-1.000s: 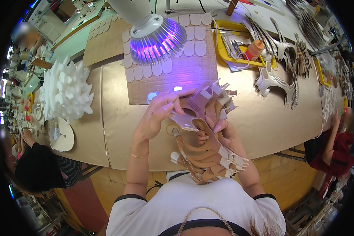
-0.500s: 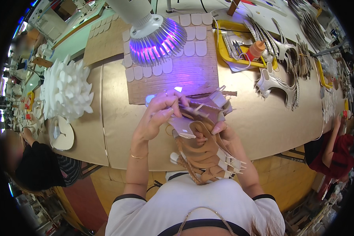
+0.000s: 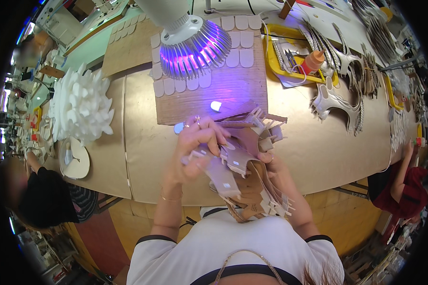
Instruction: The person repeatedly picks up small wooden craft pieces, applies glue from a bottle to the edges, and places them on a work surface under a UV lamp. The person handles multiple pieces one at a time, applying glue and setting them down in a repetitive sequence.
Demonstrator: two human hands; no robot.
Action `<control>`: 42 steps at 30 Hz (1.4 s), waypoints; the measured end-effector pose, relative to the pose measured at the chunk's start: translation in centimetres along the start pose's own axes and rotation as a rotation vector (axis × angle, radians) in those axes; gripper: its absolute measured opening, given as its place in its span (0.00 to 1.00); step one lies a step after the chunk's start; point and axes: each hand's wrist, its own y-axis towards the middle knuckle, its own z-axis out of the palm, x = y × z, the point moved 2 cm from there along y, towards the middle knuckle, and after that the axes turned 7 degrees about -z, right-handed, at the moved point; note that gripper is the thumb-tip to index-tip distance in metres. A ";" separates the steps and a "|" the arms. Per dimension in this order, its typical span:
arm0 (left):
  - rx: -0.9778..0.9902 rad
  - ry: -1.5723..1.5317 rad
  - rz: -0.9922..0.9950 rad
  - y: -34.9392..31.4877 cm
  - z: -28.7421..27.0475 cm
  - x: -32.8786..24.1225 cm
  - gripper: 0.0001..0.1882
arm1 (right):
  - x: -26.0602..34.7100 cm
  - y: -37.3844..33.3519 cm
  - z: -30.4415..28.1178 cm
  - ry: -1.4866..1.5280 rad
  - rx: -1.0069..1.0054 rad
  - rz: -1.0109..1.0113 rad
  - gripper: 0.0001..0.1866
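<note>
Now gripping with the right hand (image 3: 277, 166), thumb over the edge, a fanned stack of tan and pale strappy leather-like cut-outs (image 3: 248, 191), on the wearer's side of the silver, finned, violet-glowing lamp (image 3: 195, 52)! Curling the left hand (image 3: 196, 145) at the pale flaps (image 3: 237, 161), too blurred at the thumb to tell whether pinching one. Spot, right of the lamp, a yellow plastic tray (image 3: 271, 56) with an orange bottle (image 3: 312, 62), and left of the lamp, a heap of spiky white foam-like pieces (image 3: 83, 107).

Before the board (image 3: 176, 108) are the cut pieces (image 3: 247, 192); left, a pile (image 3: 83, 104); right, a tray (image 3: 272, 57), bottle (image 3: 314, 61) inside.
</note>
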 end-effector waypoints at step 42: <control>1.523 -0.562 0.587 -4.7 8.9 -11.9 0.33 | 14.0 -13.8 2.5 -0.014 -0.164 -0.521 0.46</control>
